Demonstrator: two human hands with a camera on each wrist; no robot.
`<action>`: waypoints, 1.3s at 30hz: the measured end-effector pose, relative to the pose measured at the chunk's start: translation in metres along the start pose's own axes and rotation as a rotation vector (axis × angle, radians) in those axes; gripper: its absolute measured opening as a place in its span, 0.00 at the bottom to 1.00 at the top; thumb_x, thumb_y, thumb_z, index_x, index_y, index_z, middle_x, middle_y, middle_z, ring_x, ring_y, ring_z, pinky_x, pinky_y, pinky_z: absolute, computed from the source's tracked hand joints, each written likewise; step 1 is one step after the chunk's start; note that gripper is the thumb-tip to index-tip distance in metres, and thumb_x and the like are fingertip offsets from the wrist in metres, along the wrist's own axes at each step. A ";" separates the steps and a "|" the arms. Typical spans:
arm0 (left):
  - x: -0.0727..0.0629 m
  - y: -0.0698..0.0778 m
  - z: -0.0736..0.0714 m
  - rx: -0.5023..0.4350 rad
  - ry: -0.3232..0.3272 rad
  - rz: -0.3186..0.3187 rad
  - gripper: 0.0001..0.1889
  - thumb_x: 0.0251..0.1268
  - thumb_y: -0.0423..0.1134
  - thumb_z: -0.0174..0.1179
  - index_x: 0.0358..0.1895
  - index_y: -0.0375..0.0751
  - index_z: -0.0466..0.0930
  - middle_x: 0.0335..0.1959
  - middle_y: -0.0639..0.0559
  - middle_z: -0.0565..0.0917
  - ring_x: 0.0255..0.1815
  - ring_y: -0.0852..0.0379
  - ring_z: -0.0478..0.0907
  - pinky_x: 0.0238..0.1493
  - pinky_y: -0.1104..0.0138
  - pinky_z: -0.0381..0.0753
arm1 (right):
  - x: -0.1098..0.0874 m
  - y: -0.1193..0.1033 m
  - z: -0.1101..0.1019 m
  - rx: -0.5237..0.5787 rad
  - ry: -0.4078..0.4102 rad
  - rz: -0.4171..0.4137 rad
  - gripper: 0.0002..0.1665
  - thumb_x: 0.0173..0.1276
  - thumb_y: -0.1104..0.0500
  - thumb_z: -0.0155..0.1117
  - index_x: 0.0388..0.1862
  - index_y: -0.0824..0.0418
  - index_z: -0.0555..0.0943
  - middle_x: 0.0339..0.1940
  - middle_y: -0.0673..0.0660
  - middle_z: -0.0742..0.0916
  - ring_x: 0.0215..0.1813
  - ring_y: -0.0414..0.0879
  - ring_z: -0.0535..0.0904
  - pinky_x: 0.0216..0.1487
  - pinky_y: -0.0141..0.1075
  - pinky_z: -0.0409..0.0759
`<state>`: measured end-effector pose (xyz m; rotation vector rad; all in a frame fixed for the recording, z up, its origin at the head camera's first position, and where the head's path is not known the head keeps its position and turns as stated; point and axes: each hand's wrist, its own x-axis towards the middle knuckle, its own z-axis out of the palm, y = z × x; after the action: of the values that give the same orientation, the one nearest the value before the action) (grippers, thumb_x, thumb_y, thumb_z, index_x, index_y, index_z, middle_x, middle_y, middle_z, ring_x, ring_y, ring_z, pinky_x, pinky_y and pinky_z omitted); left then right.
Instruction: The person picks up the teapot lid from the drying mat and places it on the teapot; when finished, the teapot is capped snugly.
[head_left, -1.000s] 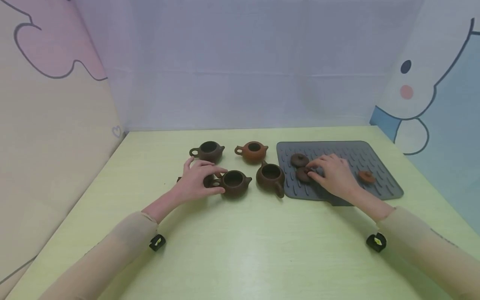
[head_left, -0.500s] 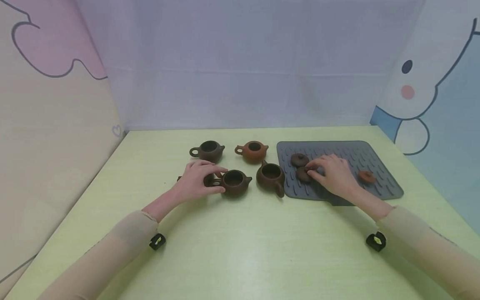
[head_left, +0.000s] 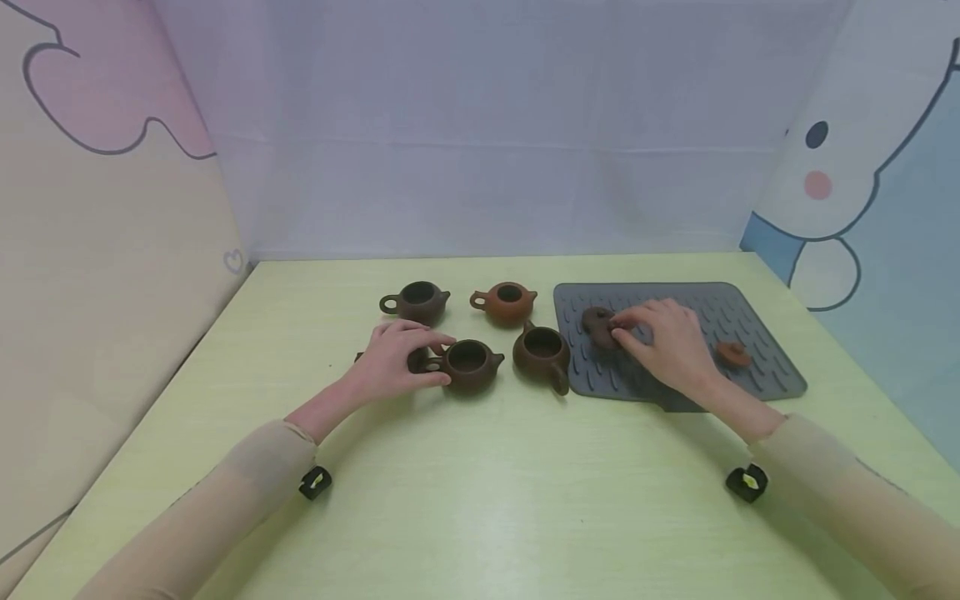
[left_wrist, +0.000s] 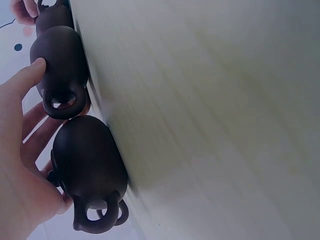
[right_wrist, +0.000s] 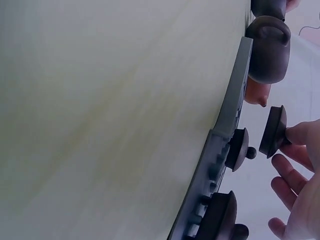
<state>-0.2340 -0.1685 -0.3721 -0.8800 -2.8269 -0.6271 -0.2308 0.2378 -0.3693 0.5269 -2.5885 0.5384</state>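
Observation:
My left hand (head_left: 392, 362) holds a dark brown teapot (head_left: 468, 377) that stands lidless, thumb on its near side and fingers behind it. Under that palm is another dark teapot (left_wrist: 90, 155), with a knob on top in the left wrist view and mostly hidden in the head view. My right hand (head_left: 669, 346) pinches the knob of a dark lid (right_wrist: 273, 131), raised and tilted above the grey ridged mat (head_left: 667, 293). Beneath it, a second dark lid (right_wrist: 237, 150) lies on the mat. An orange-brown lid (head_left: 732, 354) rests farther right.
Open-topped pots surround the left hand: a dark teapot (head_left: 423, 312) at the back left, an orange-brown teapot (head_left: 507, 313) at the back, and a dark teapot (head_left: 536, 367) turned sideways by the mat's left edge. Patterned cloth walls (head_left: 495, 200) enclose the pale table (head_left: 480, 500).
My right hand has lifted the dark lid off the mat and moved it slightly away from me, overlapping the lid behind in the head view. The left hand's fingers drew in earlier, then stayed put.

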 end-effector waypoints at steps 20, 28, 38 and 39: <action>0.000 0.002 -0.001 -0.006 0.001 -0.001 0.27 0.54 0.54 0.72 0.60 0.56 0.81 0.44 0.59 0.87 0.65 0.48 0.71 0.69 0.41 0.55 | 0.017 -0.040 0.018 0.184 0.197 -0.109 0.08 0.61 0.57 0.72 0.39 0.59 0.88 0.35 0.57 0.89 0.47 0.57 0.80 0.60 0.61 0.67; 0.000 0.000 0.000 -0.010 0.002 -0.001 0.28 0.54 0.55 0.72 0.60 0.57 0.81 0.43 0.60 0.87 0.65 0.49 0.71 0.69 0.42 0.55 | 0.028 -0.061 0.030 0.234 0.182 -0.155 0.07 0.62 0.56 0.71 0.37 0.56 0.88 0.33 0.54 0.89 0.45 0.53 0.79 0.60 0.58 0.68; -0.001 0.001 -0.001 -0.001 0.008 0.004 0.28 0.54 0.54 0.72 0.60 0.56 0.81 0.43 0.60 0.87 0.64 0.48 0.71 0.69 0.42 0.56 | 0.037 -0.091 0.044 0.251 0.142 -0.225 0.05 0.63 0.56 0.70 0.36 0.54 0.88 0.30 0.51 0.87 0.42 0.49 0.79 0.56 0.56 0.71; -0.001 0.001 -0.001 0.000 0.008 0.005 0.28 0.54 0.54 0.72 0.60 0.56 0.81 0.43 0.60 0.87 0.64 0.48 0.71 0.69 0.42 0.56 | 0.038 -0.094 0.046 0.252 0.136 -0.230 0.05 0.63 0.55 0.69 0.36 0.54 0.88 0.30 0.51 0.88 0.42 0.49 0.79 0.56 0.55 0.71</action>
<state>-0.2326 -0.1683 -0.3710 -0.8818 -2.8170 -0.6287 -0.2358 0.1270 -0.3621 0.8293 -2.3058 0.7954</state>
